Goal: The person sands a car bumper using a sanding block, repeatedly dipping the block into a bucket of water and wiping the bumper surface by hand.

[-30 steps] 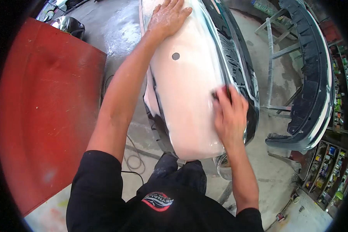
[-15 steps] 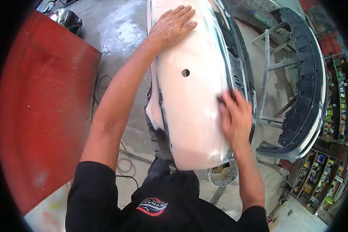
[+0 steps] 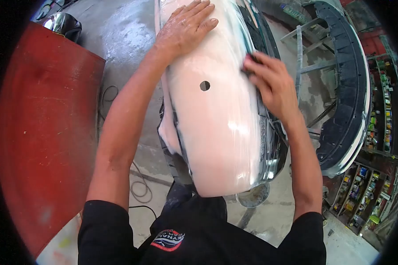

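A long, pale pink and white panel (image 3: 216,145), wet and shiny, stretches away from my body, with a round hole (image 3: 204,85) through it. My left hand (image 3: 185,30) lies flat on its upper left part, fingers spread. At the panel's right edge, my right hand (image 3: 269,79) has its fingers pressed round a small dark and reddish pad (image 3: 247,62). The pad is blurred and mostly hidden by the fingers. Black trim (image 3: 274,137) runs along the panel's right side.
A big red panel (image 3: 53,128) stands at the left. On the right, a black and white bumper (image 3: 345,92) leans by a metal stand (image 3: 300,57), with shelves of small cans (image 3: 362,194) beyond. A bucket (image 3: 254,195) sits under the panel's near end. A hose (image 3: 141,187) lies on the floor.
My right hand has moved up along the panel's right edge with the pad. My left hand stays on the panel's upper left part. The camera view has shifted slightly.
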Motion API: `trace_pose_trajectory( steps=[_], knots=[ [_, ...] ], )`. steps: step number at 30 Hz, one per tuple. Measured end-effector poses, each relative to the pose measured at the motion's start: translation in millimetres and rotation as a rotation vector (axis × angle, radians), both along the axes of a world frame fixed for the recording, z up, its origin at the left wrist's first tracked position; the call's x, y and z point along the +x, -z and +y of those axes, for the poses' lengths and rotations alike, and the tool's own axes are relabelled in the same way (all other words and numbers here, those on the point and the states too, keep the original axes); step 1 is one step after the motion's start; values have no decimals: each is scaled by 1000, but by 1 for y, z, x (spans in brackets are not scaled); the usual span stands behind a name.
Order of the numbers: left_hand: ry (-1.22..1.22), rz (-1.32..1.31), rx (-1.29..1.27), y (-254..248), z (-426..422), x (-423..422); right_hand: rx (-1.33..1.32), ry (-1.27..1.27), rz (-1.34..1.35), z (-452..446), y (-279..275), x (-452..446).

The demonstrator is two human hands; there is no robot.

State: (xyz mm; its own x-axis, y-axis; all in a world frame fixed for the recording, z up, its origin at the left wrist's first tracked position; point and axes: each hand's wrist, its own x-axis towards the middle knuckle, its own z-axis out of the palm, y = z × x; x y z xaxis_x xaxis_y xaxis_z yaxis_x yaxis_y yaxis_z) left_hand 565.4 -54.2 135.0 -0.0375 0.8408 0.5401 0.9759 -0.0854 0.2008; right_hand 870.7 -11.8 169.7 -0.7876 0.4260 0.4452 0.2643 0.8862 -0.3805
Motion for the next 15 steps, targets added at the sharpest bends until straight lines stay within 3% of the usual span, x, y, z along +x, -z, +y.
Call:
trace_pose_trajectory(
  steps=[5,9,15],
  knots=[
    [71,131,-64,-1,0,-9,-5,36,-35,-15,0,11],
    [-8,34,12,11,7,-6,-39,0,-58,-45,6,51],
    [-12,-87,13,-1,-1,1,44,58,28,66,-4,-81]
  ],
)
